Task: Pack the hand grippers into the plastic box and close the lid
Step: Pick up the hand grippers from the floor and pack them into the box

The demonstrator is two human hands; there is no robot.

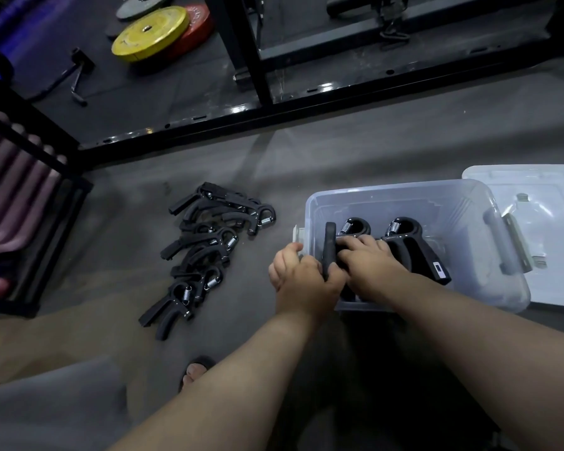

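Translucent plastic box (404,196), lid off, standing on the gym floor (274,164) to the person's right front.

Contents: one black hand gripper (411,245) lying in the right half. A second gripper (329,242) is being seated by the left wall, one handle upright.

Left grip (302,278): fingers curled round that upright handle, at the box's near-left corner.

Right grip (372,265): laid over the same gripper's body, fingers bent across it. Whether they close beneath cannot be told.

Loose stock: pile of black grippers (205,249) on the floor, left of the box and apart from it.

Lid (551,288): flat on the floor, at the box's right side.

Step in hand, as judged: settling the second piece, so the task is early.

Next move calls for letting go, then a reach left to the pile. Lid and latches come last.
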